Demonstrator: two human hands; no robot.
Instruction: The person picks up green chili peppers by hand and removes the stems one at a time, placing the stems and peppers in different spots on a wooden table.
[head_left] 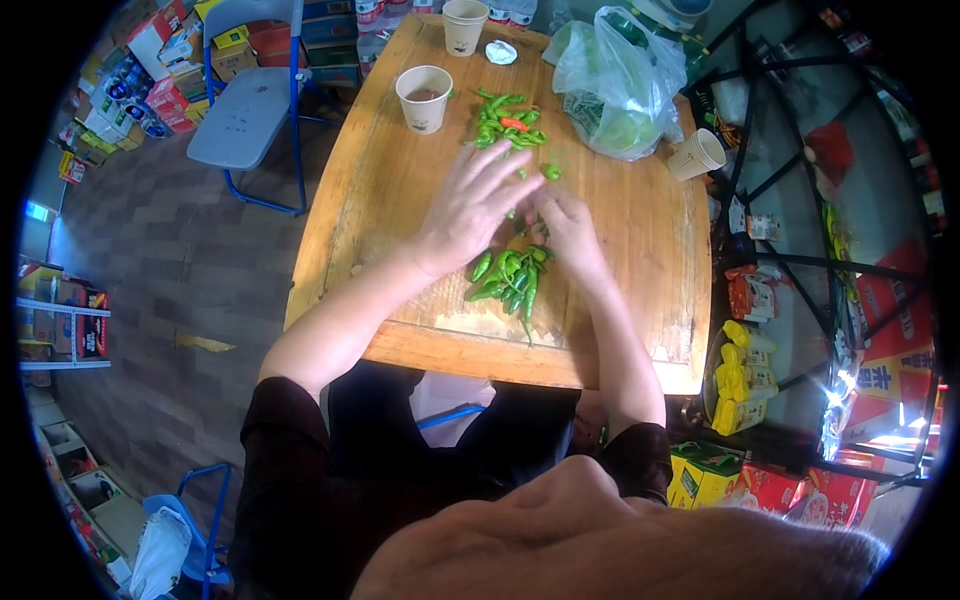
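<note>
On the wooden table (400,215), two groups of green chili peppers lie one beyond the other. The nearer pile (512,275) is just below my hands, and in the farther pile (492,128) an orange-red pepper (514,124) shows among the green. My left hand (470,205) hovers between the piles, open, its fingers stretched toward the far one. Close beside it, my right hand (568,228) has its fingers curled together; what they hold, if anything, is blurred and partly hidden. A small piece of green pepper (552,172) sits just past the right fingertips.
Two paper cups, one nearer (424,100) and one farther (464,28), stand at the back left by a crumpled white wad (500,52). A plastic bag (625,110) and tipped stacked cups (697,154) occupy the far right. A folding chair (240,115) stands left.
</note>
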